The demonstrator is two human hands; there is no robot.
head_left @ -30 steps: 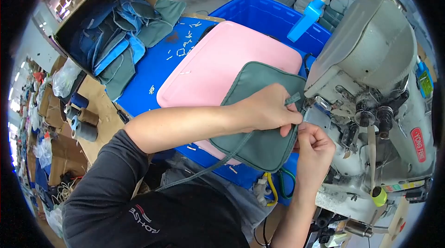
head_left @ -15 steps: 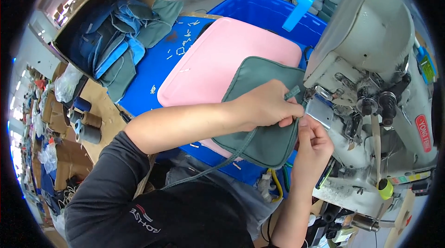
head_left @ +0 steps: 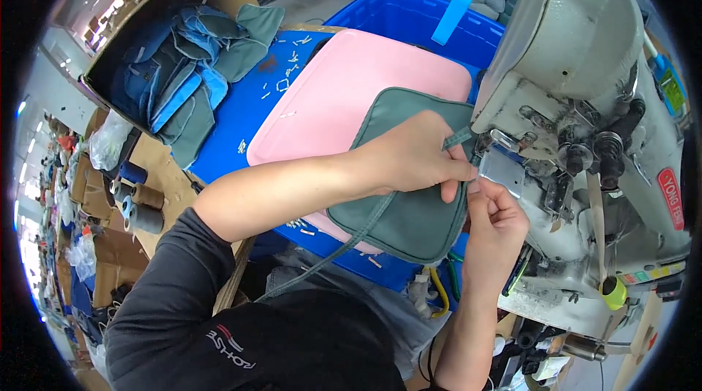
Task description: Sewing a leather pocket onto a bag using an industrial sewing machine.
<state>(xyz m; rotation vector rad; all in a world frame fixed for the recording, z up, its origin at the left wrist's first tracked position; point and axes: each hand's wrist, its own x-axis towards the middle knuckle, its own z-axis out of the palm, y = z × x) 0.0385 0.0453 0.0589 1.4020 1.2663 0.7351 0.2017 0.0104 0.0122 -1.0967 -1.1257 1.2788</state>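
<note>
The green panel [head_left: 413,232] lies partly over the pink board [head_left: 329,102] on the blue counter [head_left: 240,107], just left of the sewing machine [head_left: 567,91]; my left grip [head_left: 430,161] is clamped on the green strap [head_left: 374,217] at the panel's right edge, my right grip [head_left: 499,215], nearer, pinched on that edge. I judge this as lining up strap and edge; the next move seems to call for a firm pinch on both, guided right.

Plain grey-green on the fabric piece [head_left: 413,226] under the left hand [head_left: 423,153]; pale pink on the board [head_left: 351,91] beyond it; greyish-white on the machine [head_left: 563,47] to its right.
</note>
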